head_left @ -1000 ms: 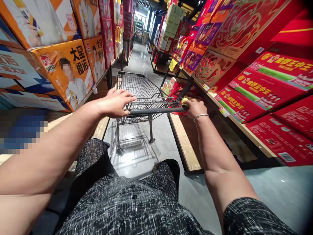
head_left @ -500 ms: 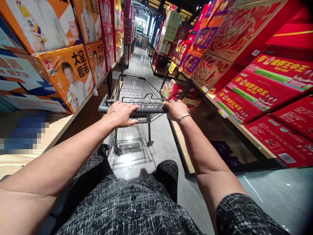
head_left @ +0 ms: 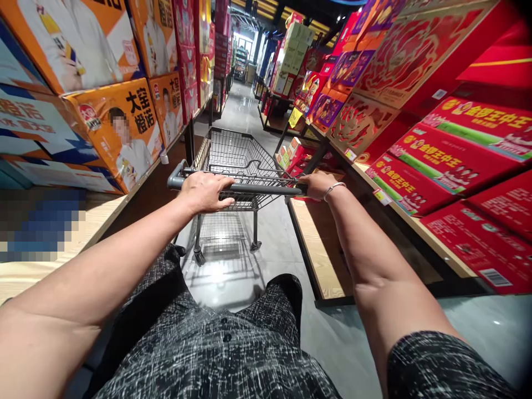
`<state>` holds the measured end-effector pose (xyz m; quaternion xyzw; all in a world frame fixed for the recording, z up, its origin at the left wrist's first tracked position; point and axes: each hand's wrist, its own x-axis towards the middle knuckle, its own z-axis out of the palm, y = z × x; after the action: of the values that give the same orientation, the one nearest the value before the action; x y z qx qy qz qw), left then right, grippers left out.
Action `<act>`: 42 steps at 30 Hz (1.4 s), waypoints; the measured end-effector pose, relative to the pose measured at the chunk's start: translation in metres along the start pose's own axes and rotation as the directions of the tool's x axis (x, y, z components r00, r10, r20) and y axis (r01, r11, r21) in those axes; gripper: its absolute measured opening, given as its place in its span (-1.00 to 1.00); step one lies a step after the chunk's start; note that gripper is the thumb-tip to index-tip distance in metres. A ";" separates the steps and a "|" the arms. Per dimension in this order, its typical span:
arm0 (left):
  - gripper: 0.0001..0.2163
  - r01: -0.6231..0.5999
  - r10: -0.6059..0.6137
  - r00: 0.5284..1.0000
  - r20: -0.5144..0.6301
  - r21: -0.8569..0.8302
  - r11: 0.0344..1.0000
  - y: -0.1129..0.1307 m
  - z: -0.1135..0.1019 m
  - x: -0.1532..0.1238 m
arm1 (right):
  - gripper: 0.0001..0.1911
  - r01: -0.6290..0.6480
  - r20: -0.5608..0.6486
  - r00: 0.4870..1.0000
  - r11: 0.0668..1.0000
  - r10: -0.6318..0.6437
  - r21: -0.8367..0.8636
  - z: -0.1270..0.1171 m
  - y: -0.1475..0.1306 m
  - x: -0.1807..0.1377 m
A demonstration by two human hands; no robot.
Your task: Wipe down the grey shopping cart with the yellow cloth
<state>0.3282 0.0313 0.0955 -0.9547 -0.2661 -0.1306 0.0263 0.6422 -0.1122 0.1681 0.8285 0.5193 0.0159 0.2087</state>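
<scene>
A dark wire shopping cart (head_left: pixel 233 152) stands in front of me, its grey handlebar (head_left: pixel 257 189) running across at waist height. Near the bar's left end, my left hand (head_left: pixel 205 191) lies over it, the thumb below and the fingers above. My right hand (head_left: pixel 320 184), with a silver bangle (head_left: pixel 333 189) at the wrist, is closed around the right end. Its fingertips are partly hidden from this angle. Two of the cart's casters (head_left: pixel 199 256) show on the floor below.
On the left, stacked orange drink cartons (head_left: pixel 112 133) sit on a wooden shelf (head_left: pixel 103 227). Red gift boxes (head_left: pixel 453 144) and gold-patterned boxes (head_left: pixel 361 122) line the right shelf. A low wooden platform (head_left: pixel 316 249) juts out close to the cart's right side. Shiny grey floor (head_left: pixel 241 105) runs ahead between the shelves.
My right hand has slid rightward along the handlebar to its end. My left hand keeps its place. The shelves have shifted slightly rightward in view.
</scene>
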 end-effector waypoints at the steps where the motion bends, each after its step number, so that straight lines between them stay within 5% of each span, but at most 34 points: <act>1: -0.44 0.027 -0.027 1.000 0.007 -0.001 1.000 -0.004 -0.001 0.002 | -0.51 0.002 -0.008 1.000 1.000 -0.002 0.008 -0.001 -0.005 -0.004; 15: -0.32 0.260 -0.276 0.956 -0.103 -0.144 0.955 -0.066 0.013 0.022 | -0.58 0.139 -0.147 0.981 0.988 -0.128 0.068 -0.009 -0.054 -0.043; 20: -0.24 0.443 -0.459 0.889 -0.014 -0.235 0.865 -0.050 0.018 0.030 | -0.55 0.145 -0.226 0.968 0.979 -0.110 0.142 -0.014 -0.085 -0.062; 25: -0.33 0.348 -0.349 0.935 0.058 -0.335 0.876 -0.009 0.017 0.027 | -0.52 0.212 -0.338 0.933 0.944 -0.119 0.253 -0.020 -0.122 -0.080; 28: -0.39 0.295 -0.291 0.954 0.067 -0.362 0.884 0.008 0.012 0.023 | -0.46 0.452 -0.489 0.847 0.771 -0.211 0.449 -0.016 -0.128 -0.073; 31: -0.43 0.247 -0.227 0.969 0.097 -0.371 0.895 0.013 0.004 0.019 | -0.40 0.670 -0.679 0.717 0.421 -0.156 0.611 0.000 -0.116 -0.047; 35: -0.44 0.143 -0.105 0.987 0.125 -0.349 0.926 0.020 -0.008 0.011 | -0.36 0.675 -0.708 0.703 0.242 0.076 0.697 0.032 -0.095 -0.010; 38: -0.46 0.030 0.003 0.996 0.095 -0.350 0.936 0.032 -0.016 0.004 | -0.40 0.687 -0.711 0.701 0.314 -0.049 0.656 0.053 -0.097 -0.003; 42: -0.46 -0.047 0.094 0.982 0.166 -0.267 0.963 0.049 -0.028 0.000 | -0.32 0.648 -0.683 0.707 0.553 -0.181 0.524 0.070 -0.110 -0.003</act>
<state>0.3466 -0.0141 0.1229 -0.9665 -0.2135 -0.0780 -0.1191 0.5642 -0.0971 0.0651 0.6392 0.7055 -0.0070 -0.3062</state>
